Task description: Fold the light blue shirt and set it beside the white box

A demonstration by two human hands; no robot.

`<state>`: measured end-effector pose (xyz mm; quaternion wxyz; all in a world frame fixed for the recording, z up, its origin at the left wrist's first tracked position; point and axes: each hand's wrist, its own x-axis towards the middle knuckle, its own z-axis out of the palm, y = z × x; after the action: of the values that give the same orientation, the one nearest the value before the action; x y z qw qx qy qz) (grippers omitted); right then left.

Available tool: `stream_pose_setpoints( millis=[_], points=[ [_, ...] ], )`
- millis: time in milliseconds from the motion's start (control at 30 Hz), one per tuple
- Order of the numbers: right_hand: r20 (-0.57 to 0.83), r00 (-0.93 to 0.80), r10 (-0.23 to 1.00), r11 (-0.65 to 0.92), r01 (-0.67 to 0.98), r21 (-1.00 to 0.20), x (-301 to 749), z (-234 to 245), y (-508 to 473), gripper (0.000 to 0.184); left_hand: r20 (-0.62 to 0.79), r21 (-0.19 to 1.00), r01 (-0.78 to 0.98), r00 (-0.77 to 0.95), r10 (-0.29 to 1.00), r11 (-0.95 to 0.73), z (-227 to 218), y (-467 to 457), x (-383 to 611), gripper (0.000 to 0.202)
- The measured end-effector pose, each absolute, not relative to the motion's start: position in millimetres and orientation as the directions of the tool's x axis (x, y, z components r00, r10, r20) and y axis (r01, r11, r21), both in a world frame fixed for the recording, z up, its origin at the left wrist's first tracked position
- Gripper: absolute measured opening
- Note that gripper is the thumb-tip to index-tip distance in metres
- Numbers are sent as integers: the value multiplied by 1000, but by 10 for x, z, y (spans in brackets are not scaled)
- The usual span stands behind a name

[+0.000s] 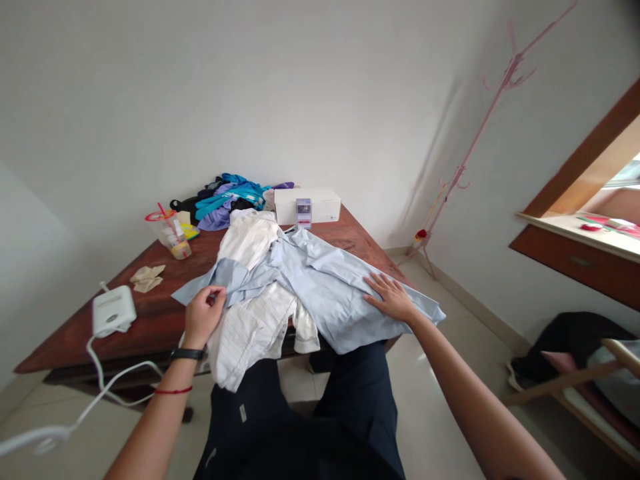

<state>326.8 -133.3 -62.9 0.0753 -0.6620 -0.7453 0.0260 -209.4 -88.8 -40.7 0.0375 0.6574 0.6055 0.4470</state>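
A light blue shirt [325, 280] lies spread over a dark wooden table [165, 313]. My left hand [203, 313] is closed in a pinch on the blue shirt's sleeve at the left. My right hand [390, 297] lies flat with fingers spread on the shirt's right side. A white striped shirt [250, 330] sits partly under the blue one and hangs over the table's near edge.
A pile of blue, purple and black clothes [230, 200], a white box [307, 205] and a plastic cup [173, 237] stand at the table's far end. A white device with a cord [114, 310] and a beige cloth [147, 278] lie left. A pink coat rack [475, 140] stands right.
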Motion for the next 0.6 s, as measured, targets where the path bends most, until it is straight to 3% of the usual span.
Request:
stream_pose_setpoints(
  millis=[600],
  points=[
    [91, -112, 989, 125, 980, -152, 3288, -641, -1338, 73, 495, 628, 742, -149, 856, -234, -366, -925, -2062, 32]
  ],
)
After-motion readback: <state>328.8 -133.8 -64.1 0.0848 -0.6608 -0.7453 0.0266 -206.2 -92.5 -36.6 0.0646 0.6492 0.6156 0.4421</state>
